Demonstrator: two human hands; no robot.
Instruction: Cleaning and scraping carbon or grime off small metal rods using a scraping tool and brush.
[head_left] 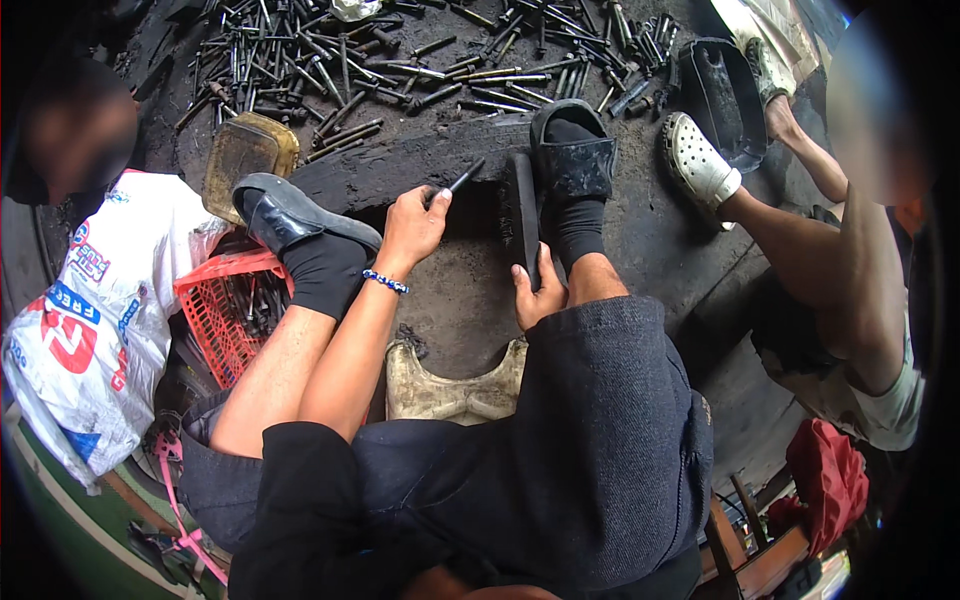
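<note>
Just off the middle toward 12 o'clock, a short dark rod (467, 175) points to 2 o'clock, pinched between the thumb and curled fingers of the left hand (415, 225). At 1 o'clock stands a long dark bar (522, 215), its near end gripped by the right hand (540, 293), thumb on one side and fingers on the other, just beside the right sandal (578, 160). A dark beam (410, 165) lies at 11 o'clock; beyond it bolts (415, 70) spread from 11 to 1. A yellowed container (250, 160) is at 10, a black tub (722, 100) between 1 and 2. At 9, beside a red basket (225, 315), a white plastic bag (105, 300) carries red and blue printed lettering.
</note>
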